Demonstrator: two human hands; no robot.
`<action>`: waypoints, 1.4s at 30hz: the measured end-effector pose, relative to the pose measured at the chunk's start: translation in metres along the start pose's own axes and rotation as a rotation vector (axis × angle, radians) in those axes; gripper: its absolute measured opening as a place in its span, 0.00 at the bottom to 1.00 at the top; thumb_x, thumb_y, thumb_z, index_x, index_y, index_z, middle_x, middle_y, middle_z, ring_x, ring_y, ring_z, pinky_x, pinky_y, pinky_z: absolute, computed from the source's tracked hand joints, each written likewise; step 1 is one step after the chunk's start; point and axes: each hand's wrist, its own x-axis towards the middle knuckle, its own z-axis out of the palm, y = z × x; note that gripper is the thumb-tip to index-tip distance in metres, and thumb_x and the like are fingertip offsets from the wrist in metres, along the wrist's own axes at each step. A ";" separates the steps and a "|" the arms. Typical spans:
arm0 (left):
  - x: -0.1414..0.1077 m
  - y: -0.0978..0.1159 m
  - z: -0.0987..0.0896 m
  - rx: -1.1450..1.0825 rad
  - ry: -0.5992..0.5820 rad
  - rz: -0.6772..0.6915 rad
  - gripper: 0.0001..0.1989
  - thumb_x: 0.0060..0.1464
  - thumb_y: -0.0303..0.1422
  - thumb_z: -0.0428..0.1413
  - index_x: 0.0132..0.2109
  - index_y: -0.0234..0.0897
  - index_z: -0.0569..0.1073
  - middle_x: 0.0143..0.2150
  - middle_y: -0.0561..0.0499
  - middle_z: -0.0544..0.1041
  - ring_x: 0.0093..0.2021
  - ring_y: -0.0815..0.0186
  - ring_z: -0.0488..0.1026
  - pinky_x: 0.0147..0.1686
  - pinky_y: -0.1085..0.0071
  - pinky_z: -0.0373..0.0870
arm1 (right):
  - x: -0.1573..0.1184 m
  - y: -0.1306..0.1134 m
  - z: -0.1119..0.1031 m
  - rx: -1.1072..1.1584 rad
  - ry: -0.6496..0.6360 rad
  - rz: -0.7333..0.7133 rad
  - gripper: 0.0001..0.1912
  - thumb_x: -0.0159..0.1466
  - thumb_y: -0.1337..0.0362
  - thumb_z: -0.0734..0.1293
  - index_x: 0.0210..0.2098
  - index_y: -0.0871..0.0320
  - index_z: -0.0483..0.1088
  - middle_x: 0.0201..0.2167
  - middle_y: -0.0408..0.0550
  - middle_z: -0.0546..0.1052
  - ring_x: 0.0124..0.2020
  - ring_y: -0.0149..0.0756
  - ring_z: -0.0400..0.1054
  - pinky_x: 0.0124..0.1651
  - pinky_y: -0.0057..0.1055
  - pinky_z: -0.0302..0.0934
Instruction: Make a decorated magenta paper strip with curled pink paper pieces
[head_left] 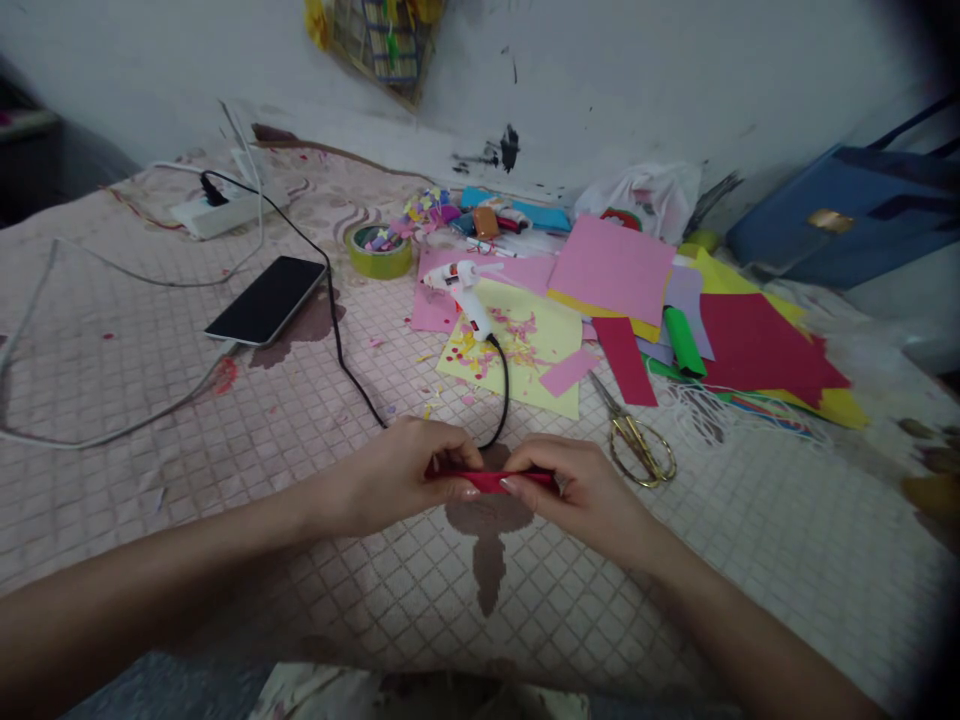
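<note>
Between my two hands a narrow folded strip of red foam or felt sheet (491,482) is held level above the table. My left hand (420,465) pinches its left part, thumb in front and fingers behind. On the other side my right hand (574,485) grips the right part in the same way, and the thumbs nearly meet at the middle. Both ends of the strip are partly hidden by my fingers. Beyond the hands, a white glue gun (466,300) rests on a pale yellow sheet (555,395) strewn with small scraps. Gold-handled scissors (637,445) lie right of my right hand.
A black phone (268,300) lies at left, with cables around it and a power strip (225,212) behind. A tape roll (379,252) holds small pieces. Coloured sheets (615,265), a red strip (625,360) and white string (697,412) spread at right. A blue bag (847,215) stands by the wall.
</note>
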 end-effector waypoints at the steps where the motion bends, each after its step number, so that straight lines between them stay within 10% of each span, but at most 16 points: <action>1: 0.000 -0.001 -0.002 -0.019 -0.014 0.001 0.08 0.49 0.34 0.57 0.37 0.36 0.72 0.29 0.54 0.74 0.27 0.73 0.68 0.27 0.78 0.61 | 0.000 0.000 0.000 0.002 0.008 0.003 0.06 0.61 0.67 0.62 0.30 0.57 0.69 0.26 0.42 0.71 0.27 0.28 0.63 0.29 0.25 0.53; 10: -0.001 -0.004 -0.014 0.000 -0.084 -0.014 0.12 0.53 0.39 0.53 0.39 0.35 0.72 0.29 0.54 0.74 0.28 0.72 0.68 0.26 0.77 0.61 | 0.001 0.002 -0.002 0.029 0.032 0.060 0.07 0.62 0.65 0.61 0.30 0.58 0.70 0.26 0.42 0.72 0.27 0.29 0.63 0.29 0.25 0.54; 22: 0.008 -0.009 -0.028 -0.302 0.191 -0.150 0.11 0.51 0.36 0.56 0.31 0.31 0.72 0.25 0.50 0.76 0.23 0.73 0.71 0.24 0.77 0.68 | 0.002 0.009 -0.009 0.232 -0.047 0.151 0.10 0.62 0.60 0.61 0.28 0.59 0.68 0.24 0.42 0.69 0.26 0.28 0.60 0.26 0.25 0.53; 29: 0.001 0.004 -0.007 -0.052 0.071 0.003 0.19 0.46 0.42 0.59 0.42 0.35 0.71 0.31 0.52 0.76 0.29 0.71 0.71 0.27 0.77 0.65 | 0.002 0.005 0.000 0.203 -0.032 0.149 0.10 0.63 0.62 0.61 0.29 0.59 0.68 0.23 0.41 0.68 0.25 0.28 0.58 0.26 0.25 0.51; 34: 0.002 0.010 0.011 0.098 0.091 0.015 0.07 0.50 0.35 0.57 0.31 0.35 0.72 0.25 0.55 0.72 0.24 0.74 0.66 0.23 0.79 0.57 | 0.002 0.001 0.004 0.221 -0.048 0.141 0.10 0.63 0.61 0.60 0.31 0.58 0.69 0.25 0.42 0.70 0.26 0.28 0.60 0.27 0.25 0.52; 42: 0.005 0.005 0.005 0.085 0.068 0.037 0.15 0.59 0.32 0.44 0.28 0.33 0.72 0.23 0.54 0.70 0.24 0.74 0.65 0.24 0.78 0.59 | 0.002 0.002 0.000 0.219 0.021 0.152 0.11 0.64 0.59 0.59 0.32 0.58 0.70 0.23 0.42 0.68 0.26 0.29 0.59 0.27 0.25 0.53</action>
